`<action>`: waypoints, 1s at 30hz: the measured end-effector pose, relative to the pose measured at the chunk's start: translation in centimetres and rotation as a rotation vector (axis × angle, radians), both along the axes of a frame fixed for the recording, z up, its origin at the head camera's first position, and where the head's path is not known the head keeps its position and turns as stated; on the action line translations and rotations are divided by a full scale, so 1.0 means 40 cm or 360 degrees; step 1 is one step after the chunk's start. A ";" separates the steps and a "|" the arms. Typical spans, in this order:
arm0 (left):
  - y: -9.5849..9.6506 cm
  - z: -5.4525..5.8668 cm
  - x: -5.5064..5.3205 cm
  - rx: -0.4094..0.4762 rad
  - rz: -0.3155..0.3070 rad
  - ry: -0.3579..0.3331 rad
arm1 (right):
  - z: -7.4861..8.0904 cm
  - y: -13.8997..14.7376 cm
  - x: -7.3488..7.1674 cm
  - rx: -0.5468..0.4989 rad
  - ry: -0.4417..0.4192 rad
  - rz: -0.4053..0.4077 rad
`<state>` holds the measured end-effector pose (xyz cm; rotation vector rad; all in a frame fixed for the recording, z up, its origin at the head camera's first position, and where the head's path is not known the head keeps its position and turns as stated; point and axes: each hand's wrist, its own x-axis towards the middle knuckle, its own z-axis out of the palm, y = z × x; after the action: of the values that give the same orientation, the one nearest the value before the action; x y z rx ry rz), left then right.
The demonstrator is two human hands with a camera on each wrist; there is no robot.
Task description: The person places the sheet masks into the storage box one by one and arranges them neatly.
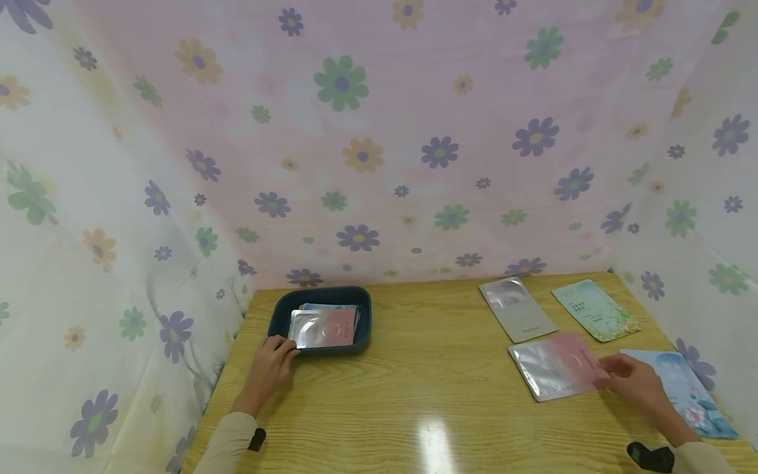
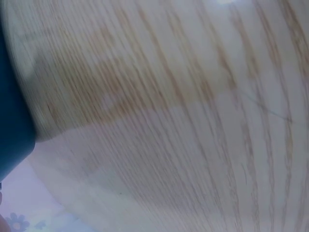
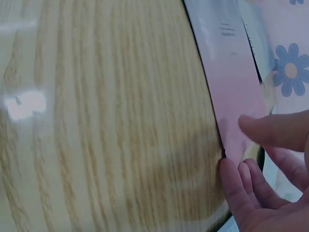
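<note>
At the right, my right hand [image 1: 636, 385] pinches the pink end of a pink-and-silver sheet mask packet [image 1: 556, 368]. In the right wrist view the thumb lies over the packet's pink face [image 3: 231, 96] and the fingers are at its end edge. My left hand [image 1: 274, 362] holds the front left rim of a dark teal plastic tray [image 1: 337, 352], fingers curled over it. Inside that tray another pink-and-silver packet [image 1: 322, 328] lies on top of a bluish one [image 1: 328, 306]. The left wrist view shows mostly tabletop, with the tray's wall [image 2: 14, 106] at its left edge.
Behind the held packet lie a silver-grey packet [image 1: 518, 309] and a pale green one [image 1: 595, 309]. A light blue packet [image 1: 681, 388] with a lotus print is partly behind the right hand. Flowered cloth [image 1: 403, 164] hangs around the wooden table [image 1: 414, 382].
</note>
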<state>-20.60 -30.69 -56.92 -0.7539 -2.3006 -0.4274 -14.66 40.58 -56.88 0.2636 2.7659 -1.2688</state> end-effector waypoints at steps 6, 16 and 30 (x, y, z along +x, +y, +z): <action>0.000 -0.001 -0.001 0.0000 0.0001 0.0020 | -0.012 -0.008 -0.008 0.0207 0.0060 -0.0036; 0.008 0.002 0.002 0.0008 -0.0001 0.0029 | -0.018 -0.017 0.001 0.0188 0.0050 -0.0079; 0.006 0.003 0.006 0.0004 0.0041 -0.0049 | -0.003 0.003 0.000 -0.0917 -0.0424 -0.0146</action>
<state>-20.35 -30.47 -56.82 -0.7207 -2.3353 -0.4325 -14.65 40.71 -57.00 0.4693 2.0830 -1.8251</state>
